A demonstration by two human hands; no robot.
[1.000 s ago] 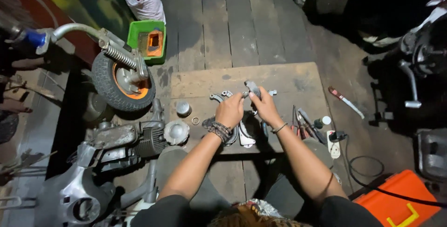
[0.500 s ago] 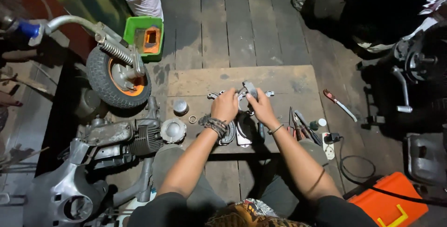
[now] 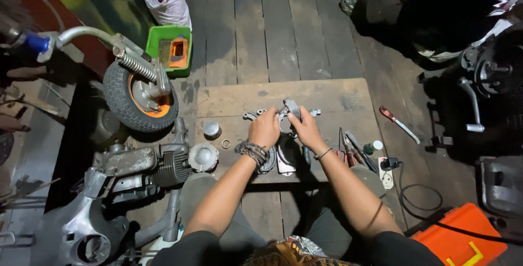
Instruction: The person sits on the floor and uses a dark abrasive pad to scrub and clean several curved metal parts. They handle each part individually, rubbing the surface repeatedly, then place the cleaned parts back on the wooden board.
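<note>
Wooden surface (image 3: 348,100) lies on the plank floor. Both hands, left hand (image 3: 265,130) and right hand (image 3: 305,127), close their grip on a grey metal engine part (image 3: 289,108).

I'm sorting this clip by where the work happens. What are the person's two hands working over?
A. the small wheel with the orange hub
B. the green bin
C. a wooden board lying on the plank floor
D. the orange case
C: both the left hand and the right hand grip a grey metal part above the wooden board, which lies flat on the plank floor.
</note>
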